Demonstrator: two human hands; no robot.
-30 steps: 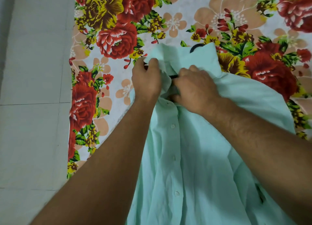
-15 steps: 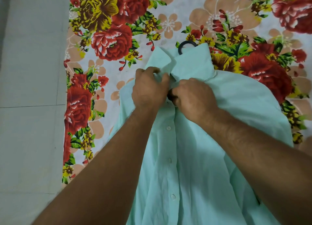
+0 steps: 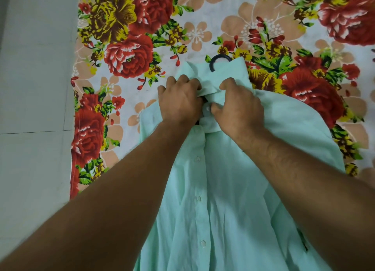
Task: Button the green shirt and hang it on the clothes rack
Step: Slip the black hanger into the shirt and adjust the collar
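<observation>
The green shirt (image 3: 233, 189) lies front-up on a floral sheet (image 3: 142, 47), a black hanger hook (image 3: 218, 60) protruding at the collar. The left hand (image 3: 180, 102) and right hand (image 3: 239, 106) each pinch shirt fabric just below the collar, fingers closed on either side of the top button (image 3: 207, 108).

The hanger (image 3: 218, 62) is mostly hidden under the shirt (image 3: 223, 189) collar; the shirt hem is cut off below.
</observation>
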